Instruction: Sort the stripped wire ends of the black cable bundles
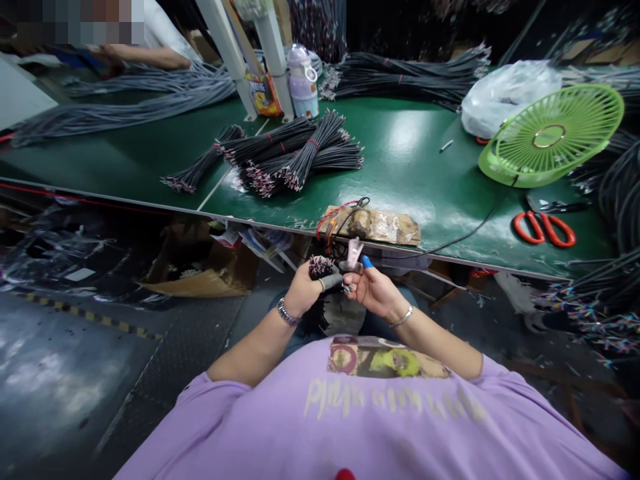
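Note:
My left hand (303,288) is closed around a bundle of short black cables (323,267), whose pinkish wire ends point up; a dark cover sits on its thumb. My right hand (377,291) is beside it, fingers curled into a pinch near the left thumb tip. Small coloured bits show at those fingertips, too small to name. One right finger wears a blue finger cot (367,262). Just beyond the hands, at the table edge, is a pale pinkish piece (355,253) below a taped wooden board (395,228) with red and black wires.
On the green table (400,160) lie tied black cable bundles (300,153), red-handled scissors (545,228), a green fan (550,137), a plastic bag (510,93) and a purple bottle (303,80). A cardboard box (200,263) stands below. Another person's arm (150,57) is at far left.

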The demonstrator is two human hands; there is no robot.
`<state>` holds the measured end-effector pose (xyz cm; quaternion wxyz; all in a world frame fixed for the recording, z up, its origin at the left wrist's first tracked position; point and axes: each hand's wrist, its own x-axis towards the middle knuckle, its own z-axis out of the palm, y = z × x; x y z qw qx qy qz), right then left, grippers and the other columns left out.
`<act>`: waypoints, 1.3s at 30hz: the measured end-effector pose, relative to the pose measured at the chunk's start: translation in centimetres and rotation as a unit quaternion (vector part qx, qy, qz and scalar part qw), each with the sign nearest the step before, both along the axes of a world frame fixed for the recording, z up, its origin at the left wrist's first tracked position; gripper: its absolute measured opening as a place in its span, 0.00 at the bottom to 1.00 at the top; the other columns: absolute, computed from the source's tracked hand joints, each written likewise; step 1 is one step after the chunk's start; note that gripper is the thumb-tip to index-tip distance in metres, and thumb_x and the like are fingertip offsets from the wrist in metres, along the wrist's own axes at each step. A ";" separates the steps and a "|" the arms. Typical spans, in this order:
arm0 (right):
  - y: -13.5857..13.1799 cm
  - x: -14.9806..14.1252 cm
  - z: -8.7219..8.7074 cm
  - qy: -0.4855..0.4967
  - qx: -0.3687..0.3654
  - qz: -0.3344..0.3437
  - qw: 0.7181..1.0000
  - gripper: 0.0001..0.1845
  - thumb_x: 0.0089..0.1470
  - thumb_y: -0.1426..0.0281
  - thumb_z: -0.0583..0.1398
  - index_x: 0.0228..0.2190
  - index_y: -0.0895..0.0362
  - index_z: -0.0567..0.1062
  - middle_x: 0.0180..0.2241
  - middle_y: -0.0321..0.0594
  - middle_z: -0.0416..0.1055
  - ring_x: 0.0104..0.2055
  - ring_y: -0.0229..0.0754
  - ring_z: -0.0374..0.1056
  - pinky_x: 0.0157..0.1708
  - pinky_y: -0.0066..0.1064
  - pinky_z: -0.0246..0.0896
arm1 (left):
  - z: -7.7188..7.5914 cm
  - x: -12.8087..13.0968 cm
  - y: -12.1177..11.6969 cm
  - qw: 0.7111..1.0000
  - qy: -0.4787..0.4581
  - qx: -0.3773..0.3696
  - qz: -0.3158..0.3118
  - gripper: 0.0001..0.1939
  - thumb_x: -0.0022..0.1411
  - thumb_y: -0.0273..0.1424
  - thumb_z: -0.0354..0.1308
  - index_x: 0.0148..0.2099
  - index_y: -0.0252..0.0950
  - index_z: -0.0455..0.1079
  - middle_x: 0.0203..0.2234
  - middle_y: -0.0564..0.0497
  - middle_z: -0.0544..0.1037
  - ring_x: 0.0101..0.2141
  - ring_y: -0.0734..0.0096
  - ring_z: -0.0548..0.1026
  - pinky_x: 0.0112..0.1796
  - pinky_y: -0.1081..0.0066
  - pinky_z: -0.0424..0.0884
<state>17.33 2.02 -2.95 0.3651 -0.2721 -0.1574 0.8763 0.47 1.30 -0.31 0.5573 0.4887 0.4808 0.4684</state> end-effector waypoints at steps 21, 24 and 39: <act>0.4 -0.3 0.5 -0.234 0.246 -0.062 0.939 0.15 0.38 0.62 0.69 0.26 0.59 0.76 0.22 0.34 0.70 0.23 0.34 0.62 0.23 0.25 0.55 | -0.9 0.1 -0.2 0.997 0.027 0.002 -0.070 0.24 0.42 0.26 0.68 0.44 0.33 0.70 0.36 0.48 0.78 0.33 0.69 0.76 0.38 0.67 0.73; 0.2 0.0 0.1 -0.235 0.233 -0.087 0.940 0.14 0.38 0.62 0.69 0.25 0.59 0.76 0.21 0.33 0.70 0.23 0.34 0.61 0.24 0.25 0.56 | -0.7 0.3 -0.3 0.997 0.024 -0.015 -0.077 0.15 0.45 0.30 0.67 0.38 0.32 0.73 0.29 0.50 0.78 0.29 0.70 0.75 0.35 0.68 0.73; -0.6 0.8 -0.7 -0.100 0.134 -0.067 0.984 0.12 0.41 0.65 0.67 0.28 0.59 0.76 0.26 0.37 0.75 0.23 0.32 0.64 0.27 0.27 0.66 | -0.2 0.1 -0.7 0.990 0.115 0.035 -0.070 0.10 0.50 0.34 0.65 0.30 0.32 0.72 0.24 0.52 0.75 0.26 0.74 0.71 0.31 0.74 0.69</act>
